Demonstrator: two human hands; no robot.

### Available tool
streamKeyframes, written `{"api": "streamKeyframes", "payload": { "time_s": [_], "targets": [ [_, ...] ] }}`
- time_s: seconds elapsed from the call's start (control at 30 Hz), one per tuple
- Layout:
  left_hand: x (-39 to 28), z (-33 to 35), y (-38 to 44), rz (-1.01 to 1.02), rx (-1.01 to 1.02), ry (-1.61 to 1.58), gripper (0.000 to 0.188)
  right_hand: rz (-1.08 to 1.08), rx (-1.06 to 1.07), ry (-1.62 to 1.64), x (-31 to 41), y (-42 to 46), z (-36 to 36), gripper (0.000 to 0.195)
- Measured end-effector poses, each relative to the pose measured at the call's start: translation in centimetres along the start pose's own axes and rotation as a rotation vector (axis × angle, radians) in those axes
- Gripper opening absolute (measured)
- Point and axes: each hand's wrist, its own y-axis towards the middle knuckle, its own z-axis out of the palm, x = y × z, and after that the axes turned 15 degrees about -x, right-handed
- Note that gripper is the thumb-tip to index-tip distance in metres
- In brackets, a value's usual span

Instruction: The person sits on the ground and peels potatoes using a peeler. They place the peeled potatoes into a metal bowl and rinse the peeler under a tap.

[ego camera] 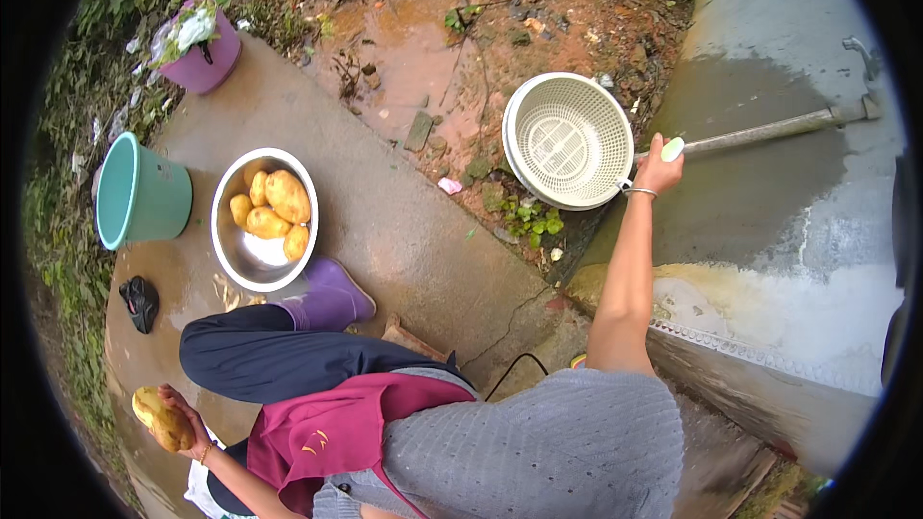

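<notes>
My left hand (184, 424), at the lower left, holds a large potato (164, 419) with yellowish, patchy skin. At the upper right, my right hand (657, 170) is closed around a tool with a pale green handle end (672, 150). A small metal part shows below that fist by the basket's rim; whether it belongs to the tool, I cannot tell. Beside this hand is a cream plastic strainer basket (570, 140), which seems nested in another round container. Several potatoes (287, 196) lie in a stainless steel bowl (221, 241) by my purple boot (328, 297).
A teal bucket (162, 194) stands left of the bowl, a black plastic bag (140, 304) below it. A filled pink bucket (205, 61) is at the upper left. Peelings (229, 294) lie by the bowl. A pipe (764, 130) crosses the wet concrete at right. Muddy ground borders the slab (404, 231).
</notes>
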Motion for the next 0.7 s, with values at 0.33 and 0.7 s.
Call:
{"api": "streamKeyframes", "payload": {
  "time_s": [0.33,0.7],
  "targets": [
    [0.6,2.8,2.5,-0.166,0.175,-0.140,0.067,-1.150,-0.807,-0.199,33.2,27.2,0.9,0.052],
    [-2.8,0.9,-1.8,-0.006,0.175,-0.144,0.073,-0.835,0.026,-0.723,35.3,34.4,1.1,0.040]
  ]
}}
